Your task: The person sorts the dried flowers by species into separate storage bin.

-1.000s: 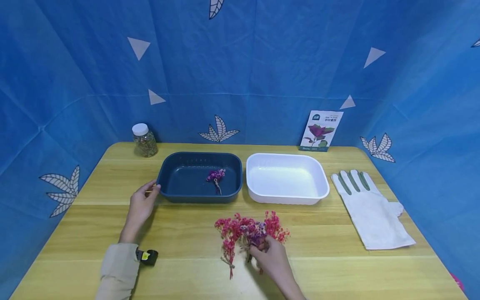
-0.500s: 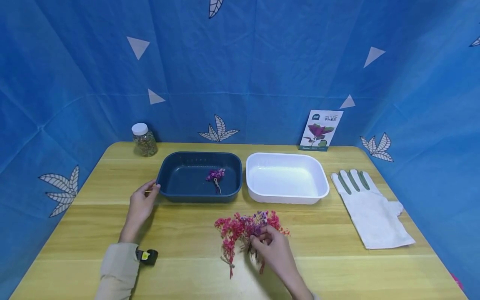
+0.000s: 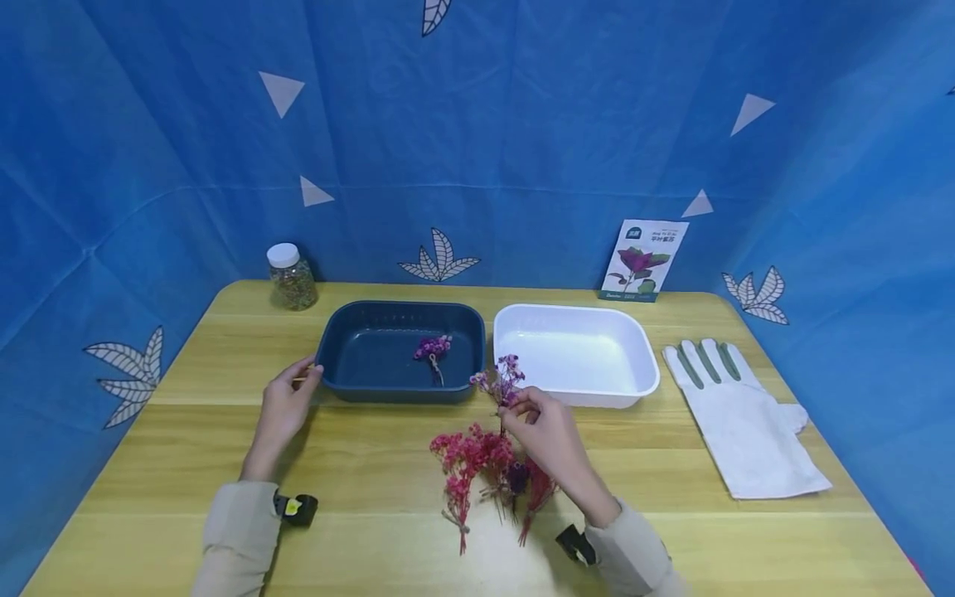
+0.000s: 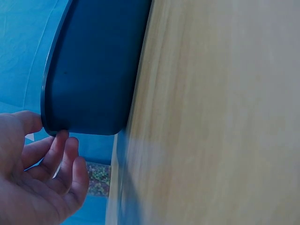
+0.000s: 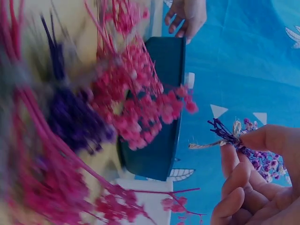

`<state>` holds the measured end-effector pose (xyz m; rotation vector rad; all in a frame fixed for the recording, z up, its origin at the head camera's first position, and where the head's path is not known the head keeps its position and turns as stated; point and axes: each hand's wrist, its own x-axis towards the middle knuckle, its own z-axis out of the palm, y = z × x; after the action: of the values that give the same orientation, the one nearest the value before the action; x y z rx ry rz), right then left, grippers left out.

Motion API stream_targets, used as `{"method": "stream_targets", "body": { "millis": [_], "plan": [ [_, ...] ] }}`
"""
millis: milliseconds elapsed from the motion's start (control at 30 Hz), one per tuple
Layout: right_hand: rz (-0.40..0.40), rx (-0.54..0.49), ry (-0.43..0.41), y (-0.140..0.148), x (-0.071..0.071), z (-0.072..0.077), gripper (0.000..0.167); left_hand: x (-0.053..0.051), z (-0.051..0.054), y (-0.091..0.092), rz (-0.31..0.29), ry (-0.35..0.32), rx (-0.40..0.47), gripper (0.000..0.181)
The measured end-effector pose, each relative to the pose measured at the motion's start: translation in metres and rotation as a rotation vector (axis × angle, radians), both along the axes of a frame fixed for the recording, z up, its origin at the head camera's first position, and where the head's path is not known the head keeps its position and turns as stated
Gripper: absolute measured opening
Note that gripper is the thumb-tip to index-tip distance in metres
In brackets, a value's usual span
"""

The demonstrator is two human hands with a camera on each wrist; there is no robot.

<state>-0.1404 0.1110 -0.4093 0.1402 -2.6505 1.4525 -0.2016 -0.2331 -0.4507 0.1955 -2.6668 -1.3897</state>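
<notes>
My left hand (image 3: 283, 410) pinches the left rim of the dark blue tray (image 3: 388, 391) between thumb and fingers; the left wrist view shows the fingertips at the tray's corner. In that tray lies a small purple dried-flower bunch (image 3: 433, 348) tied with twine. My right hand (image 3: 548, 427) pinches another twine-tied purple dried-flower bunch (image 3: 504, 377) by its tied stems, raised above the table in front of the gap between the trays. Below it lie pink dried-flower bunches (image 3: 458, 456) and a dark purple bunch (image 3: 516, 478), partly overlapping.
A white tray (image 3: 574, 352) stands right of the blue one. Behind on the left is a white-capped jar (image 3: 293, 282). A seed packet (image 3: 643, 261) leans against the blue cloth backdrop. Gloves (image 3: 739, 431) lie at the table's right edge.
My right hand has lifted a purple dried-flower bunch from among the pink ones and carried it up and forward towards the trays. The left hand stays on the blue tray's rim.
</notes>
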Motion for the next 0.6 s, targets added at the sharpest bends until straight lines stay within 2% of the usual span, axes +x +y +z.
{"method": "stream_targets", "body": {
  "millis": [333, 600],
  "plan": [
    [0.096, 0.074, 0.022, -0.018, -0.048, 0.020, 0.009, 0.000, 0.001, 0.000, 0.001, 0.007, -0.007, 0.050],
    [0.142, 0.115, -0.016, -0.044, -0.080, 0.021, 0.010, -0.001, 0.000, 0.000, 0.001, 0.010, 0.002, 0.050]
  ]
}}
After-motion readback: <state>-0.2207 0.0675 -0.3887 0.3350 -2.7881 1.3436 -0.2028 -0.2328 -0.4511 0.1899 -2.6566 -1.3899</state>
